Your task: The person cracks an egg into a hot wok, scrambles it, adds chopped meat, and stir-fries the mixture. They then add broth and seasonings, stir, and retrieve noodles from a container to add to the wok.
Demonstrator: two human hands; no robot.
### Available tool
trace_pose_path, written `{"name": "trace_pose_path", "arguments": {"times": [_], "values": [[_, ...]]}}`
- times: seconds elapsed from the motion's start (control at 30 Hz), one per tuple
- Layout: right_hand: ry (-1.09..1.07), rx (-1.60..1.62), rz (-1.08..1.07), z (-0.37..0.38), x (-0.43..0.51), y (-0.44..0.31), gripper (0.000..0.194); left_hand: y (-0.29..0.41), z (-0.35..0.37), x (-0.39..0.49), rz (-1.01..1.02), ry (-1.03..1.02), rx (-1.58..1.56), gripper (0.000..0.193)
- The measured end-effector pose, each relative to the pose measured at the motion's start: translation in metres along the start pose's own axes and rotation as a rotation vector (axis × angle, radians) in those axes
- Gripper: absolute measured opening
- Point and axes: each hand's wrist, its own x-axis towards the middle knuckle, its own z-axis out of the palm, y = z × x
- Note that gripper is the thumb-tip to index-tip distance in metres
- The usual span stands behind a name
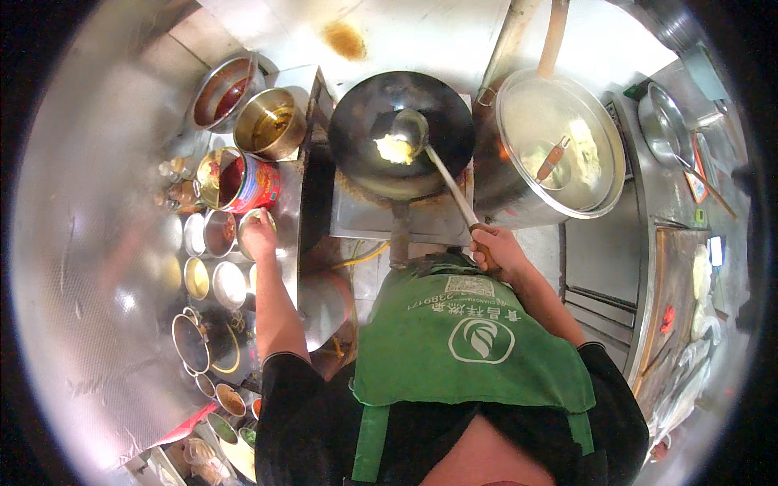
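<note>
My right hand grips the handle of a metal ladle, whose bowl is inside a black wok. Beside the ladle's bowl lies a yellow and white food, perhaps egg. My left hand is at the rim of a small round container in the row at the left; its fingers partly cover it, and whether they grip it is unclear. Just above that hand stands a red printed tin can with dark red contents.
Left of the wok are a metal pot of oil, a bowl of red liquid and several seasoning containers. A large covered pot stands right of the wok. Farther right are a metal bowl and a wooden board.
</note>
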Motion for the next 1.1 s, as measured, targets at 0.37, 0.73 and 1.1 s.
{"name": "trace_pose_path", "arguments": {"times": [0.37, 0.73, 1.1], "values": [[0.084, -0.475, -0.165, -0.009, -0.036, -0.014, 0.009, 0.020, -0.024, -0.005, -0.374, 0.064, -0.885, 0.045], [0.250, -1.194, -0.461, -0.027, -0.036, 0.030, 0.053, 0.157, -0.044, -0.065, -0.381, -0.412, -1.347, 0.038], [0.329, -0.996, -0.470, -0.058, 0.033, 0.002, 0.059, 0.310, 0.013, -0.065, 0.182, -0.108, -0.998, 0.037]]}}
